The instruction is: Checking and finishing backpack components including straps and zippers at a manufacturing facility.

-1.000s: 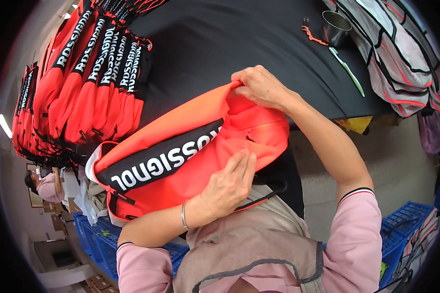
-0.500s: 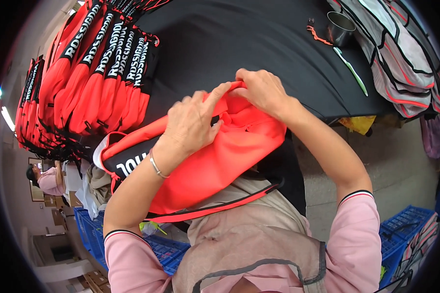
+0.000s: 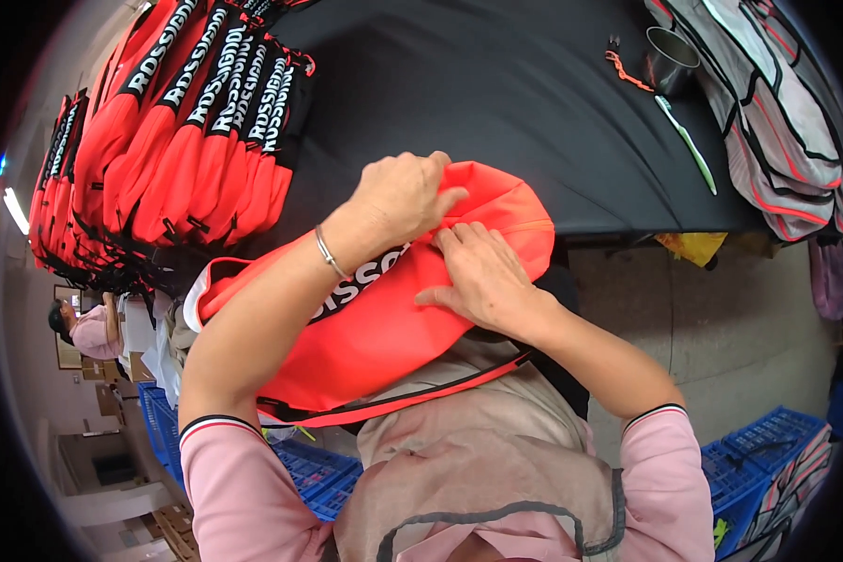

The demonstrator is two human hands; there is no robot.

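Apparently, in the head view, the red bag [image 3: 375,351] is only partway through handling: it lies slumped between the black table [image 3: 421,84] and the apron [image 3: 487,450], apart from the packed similar bags [image 3: 173,173] at left. The left hand [image 3: 398,197] is at its upper edge, thumb and forefinger apart; whether cloth is pinched I cannot tell. The right hand [image 3: 487,276] rests spread on its front, thumb wide. What is finished on it, and how much remains, does not show.
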